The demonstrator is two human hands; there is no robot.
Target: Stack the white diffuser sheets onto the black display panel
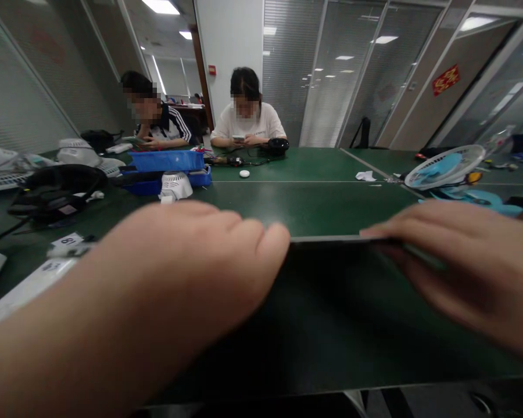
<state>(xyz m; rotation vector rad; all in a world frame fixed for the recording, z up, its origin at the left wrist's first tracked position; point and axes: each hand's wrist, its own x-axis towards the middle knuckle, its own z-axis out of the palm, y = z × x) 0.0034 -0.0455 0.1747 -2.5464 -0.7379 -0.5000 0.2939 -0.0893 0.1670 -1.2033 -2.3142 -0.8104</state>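
Note:
A dark flat panel (331, 302) with a thin grey far edge stands close in front of me on the green table (314, 203). My left hand (178, 278) is closed, its fingers curled over the panel's far edge on the left. My right hand (457, 261) grips the same edge on the right, fingers pressed together along it. Both hands are blurred and very near the camera. What lies under the panel is hidden.
Blue trays (165, 162) and a white fan part (176, 186) sit at mid left, beside a black round guard with cables (56, 191). A blue fan (448, 168) lies at the right. Two seated people (248, 122) are at the far side. White labels (65, 241) lie near left.

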